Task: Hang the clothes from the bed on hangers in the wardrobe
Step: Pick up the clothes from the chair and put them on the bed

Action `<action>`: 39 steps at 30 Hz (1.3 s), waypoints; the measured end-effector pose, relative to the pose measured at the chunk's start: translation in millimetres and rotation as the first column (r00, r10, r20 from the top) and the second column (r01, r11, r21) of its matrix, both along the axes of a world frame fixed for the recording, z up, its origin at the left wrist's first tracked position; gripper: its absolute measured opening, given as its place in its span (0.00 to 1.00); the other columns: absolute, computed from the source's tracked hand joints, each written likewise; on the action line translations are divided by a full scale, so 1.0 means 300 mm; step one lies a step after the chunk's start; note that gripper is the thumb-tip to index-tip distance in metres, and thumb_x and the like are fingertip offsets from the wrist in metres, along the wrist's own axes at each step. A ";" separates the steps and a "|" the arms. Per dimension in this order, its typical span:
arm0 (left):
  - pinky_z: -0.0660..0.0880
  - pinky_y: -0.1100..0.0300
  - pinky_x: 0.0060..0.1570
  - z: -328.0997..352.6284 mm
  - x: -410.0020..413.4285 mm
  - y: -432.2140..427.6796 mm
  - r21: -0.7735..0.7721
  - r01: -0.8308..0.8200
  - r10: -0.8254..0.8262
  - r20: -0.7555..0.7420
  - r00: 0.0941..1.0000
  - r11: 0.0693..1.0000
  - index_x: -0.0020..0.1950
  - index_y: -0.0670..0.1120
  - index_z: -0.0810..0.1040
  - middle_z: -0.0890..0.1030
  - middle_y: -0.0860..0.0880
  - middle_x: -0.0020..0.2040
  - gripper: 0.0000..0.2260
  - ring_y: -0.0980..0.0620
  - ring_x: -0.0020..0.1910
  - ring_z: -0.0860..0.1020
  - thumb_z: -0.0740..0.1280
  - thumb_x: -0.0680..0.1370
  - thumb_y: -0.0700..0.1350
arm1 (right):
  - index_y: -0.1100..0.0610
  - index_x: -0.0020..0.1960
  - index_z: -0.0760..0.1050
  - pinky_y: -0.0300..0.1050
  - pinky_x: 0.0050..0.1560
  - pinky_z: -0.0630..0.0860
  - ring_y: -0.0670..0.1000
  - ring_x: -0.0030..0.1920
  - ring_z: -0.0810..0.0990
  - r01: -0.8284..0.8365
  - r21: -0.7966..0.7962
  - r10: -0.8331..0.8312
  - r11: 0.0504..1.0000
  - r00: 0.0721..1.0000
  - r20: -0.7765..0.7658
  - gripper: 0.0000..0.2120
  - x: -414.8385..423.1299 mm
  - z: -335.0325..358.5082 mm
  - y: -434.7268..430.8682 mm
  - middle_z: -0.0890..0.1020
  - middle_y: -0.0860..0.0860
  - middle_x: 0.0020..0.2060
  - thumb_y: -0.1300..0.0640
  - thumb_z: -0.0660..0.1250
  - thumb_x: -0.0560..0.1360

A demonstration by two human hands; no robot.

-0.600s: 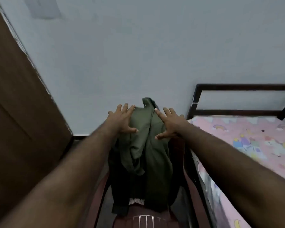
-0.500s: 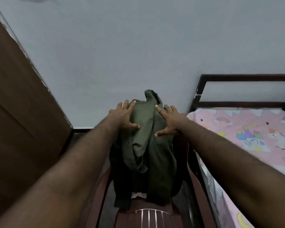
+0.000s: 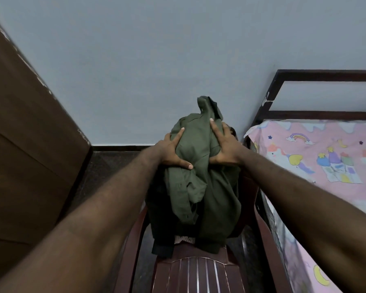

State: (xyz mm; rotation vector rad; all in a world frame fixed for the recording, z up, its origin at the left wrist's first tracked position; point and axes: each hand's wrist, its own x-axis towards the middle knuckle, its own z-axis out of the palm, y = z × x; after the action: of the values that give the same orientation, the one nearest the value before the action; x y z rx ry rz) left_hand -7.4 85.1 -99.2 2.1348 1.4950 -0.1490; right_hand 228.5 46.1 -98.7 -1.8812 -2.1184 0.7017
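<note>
The left hand (image 3: 171, 152) and right hand (image 3: 224, 149) clasp a soft, crumpled olive-green shirt (image 3: 195, 149) draped over a glossy maroon plastic chair (image 3: 199, 278), between a brown wardrobe (image 3: 30, 144) and a pink-sheeted bed (image 3: 304, 208). A pale grey wall (image 3: 178, 60) stands behind.

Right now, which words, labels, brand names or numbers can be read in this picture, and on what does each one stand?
None: no text can be read anywhere.
green garment: no label or print shows.
pink bedsheet: only drawings (rainbow, stars, moon), no letters.
maroon chair: no writing.
</note>
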 end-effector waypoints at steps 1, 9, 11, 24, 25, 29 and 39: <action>0.61 0.46 0.73 -0.010 0.013 -0.004 0.036 0.012 -0.012 -0.005 1.000 0.999 0.76 0.62 0.33 0.49 0.41 0.78 0.62 0.36 0.74 0.60 0.76 0.59 0.69 | 0.28 0.71 0.29 0.66 0.73 0.59 0.67 0.77 0.49 -0.035 0.021 0.035 0.999 0.999 0.005 0.61 -0.020 -0.001 0.001 0.39 0.58 0.78 0.30 0.69 0.54; 0.64 0.35 0.67 -0.035 0.101 -0.067 0.251 0.011 0.016 -0.105 0.994 0.968 0.79 0.52 0.46 0.51 0.40 0.77 0.51 0.33 0.72 0.60 0.75 0.67 0.57 | 0.30 0.74 0.35 0.65 0.61 0.72 0.70 0.68 0.63 -0.233 0.088 0.197 0.969 0.933 0.301 0.52 -0.115 0.006 -0.005 0.33 0.55 0.77 0.45 0.72 0.68; 0.65 0.35 0.66 -0.041 0.111 -0.081 0.283 -0.010 0.042 -0.107 0.993 0.959 0.79 0.50 0.49 0.53 0.40 0.77 0.48 0.34 0.71 0.60 0.75 0.68 0.56 | 0.30 0.74 0.36 0.64 0.60 0.73 0.69 0.67 0.64 -0.244 0.083 0.206 0.966 0.924 0.321 0.50 -0.111 -0.003 -0.004 0.33 0.55 0.77 0.45 0.71 0.70; 0.69 0.44 0.64 -0.114 0.141 -0.156 0.444 -0.151 0.105 0.127 0.986 0.883 0.73 0.48 0.69 0.65 0.42 0.73 0.28 0.37 0.66 0.65 0.65 0.74 0.35 | 0.42 0.71 0.70 0.54 0.60 0.75 0.63 0.65 0.65 0.112 0.287 -0.105 0.951 0.994 -0.039 0.37 -0.176 -0.106 -0.099 0.56 0.53 0.78 0.67 0.65 0.65; 0.69 0.45 0.65 -0.114 0.142 -0.162 0.440 -0.176 0.117 0.158 0.980 0.881 0.73 0.48 0.70 0.65 0.43 0.72 0.28 0.37 0.67 0.65 0.64 0.73 0.34 | 0.42 0.70 0.72 0.53 0.60 0.75 0.62 0.64 0.65 0.132 0.296 -0.120 0.946 0.991 -0.056 0.36 -0.183 -0.107 -0.100 0.58 0.53 0.77 0.67 0.65 0.66; 0.69 0.48 0.65 -0.111 0.149 -0.182 0.435 -0.253 0.153 0.253 0.955 0.864 0.70 0.48 0.74 0.69 0.44 0.71 0.27 0.38 0.66 0.66 0.64 0.72 0.33 | 0.44 0.67 0.75 0.53 0.58 0.76 0.62 0.64 0.66 0.145 0.295 -0.135 0.944 0.989 -0.055 0.32 -0.194 -0.082 -0.109 0.62 0.52 0.75 0.65 0.66 0.67; 0.71 0.37 0.59 -0.072 0.092 -0.221 0.392 -0.203 0.146 0.170 0.975 0.897 0.75 0.54 0.63 0.63 0.43 0.68 0.34 0.39 0.64 0.65 0.67 0.70 0.42 | 0.42 0.70 0.72 0.55 0.52 0.79 0.62 0.64 0.66 0.092 0.291 -0.094 0.952 0.996 -0.006 0.36 -0.175 -0.057 -0.166 0.61 0.52 0.76 0.66 0.64 0.65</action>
State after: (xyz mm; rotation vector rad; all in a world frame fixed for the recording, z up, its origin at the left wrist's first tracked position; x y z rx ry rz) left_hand 20.2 18.8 -121.0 2.2488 1.7446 0.4026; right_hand 175.9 -3.6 -115.8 -1.8089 -1.9939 0.3389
